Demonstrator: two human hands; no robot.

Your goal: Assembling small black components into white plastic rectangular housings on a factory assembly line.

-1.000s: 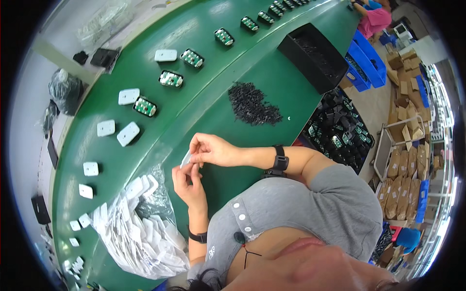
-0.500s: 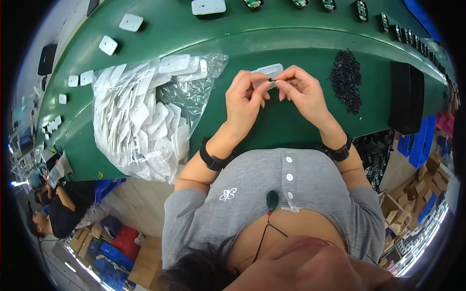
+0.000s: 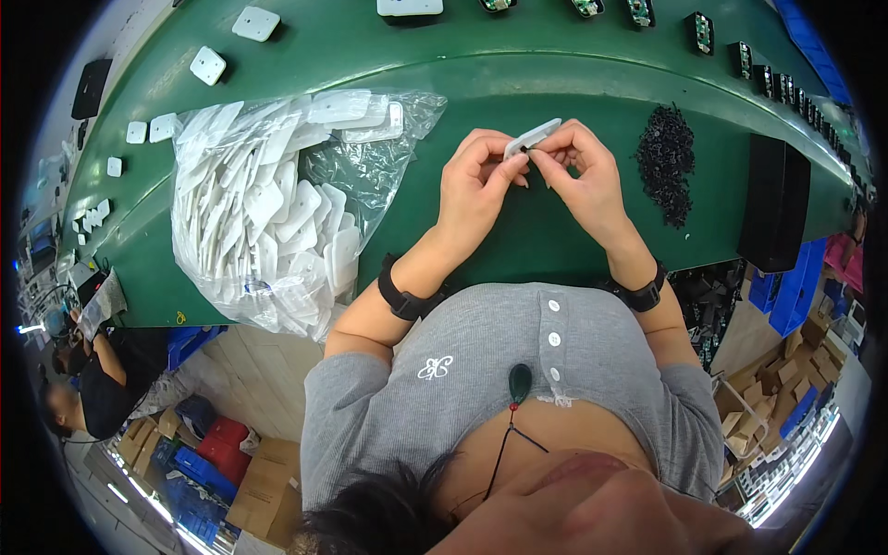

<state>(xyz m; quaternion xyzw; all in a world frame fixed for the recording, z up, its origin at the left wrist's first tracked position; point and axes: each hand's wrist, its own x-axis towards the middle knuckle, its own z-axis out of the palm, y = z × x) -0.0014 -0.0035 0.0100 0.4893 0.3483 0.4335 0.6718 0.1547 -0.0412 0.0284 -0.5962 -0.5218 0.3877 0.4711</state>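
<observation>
Both hands meet above the green bench, around a white plastic cover with rounded corners that is held tilted. My left hand is closed, its thumb and fingers gripping the cover's near left end. On the other side my right hand pinches a small black part against the cover; its exact shape is too small to tell. To the right of my hands lies a pile of small black parts. Left of them, a clear plastic bag is full of white covers like this one.
A black box stands at the bench's right. Along the far edge sit several black housings with green circuit boards. Single white covers lie at the far left. Another person is at the lower left, near cardboard boxes.
The white cover has turned to a steeper tilt between my hands and its far end has swung right. The black part stays pinched near its edge. The whole view has shifted slightly.
</observation>
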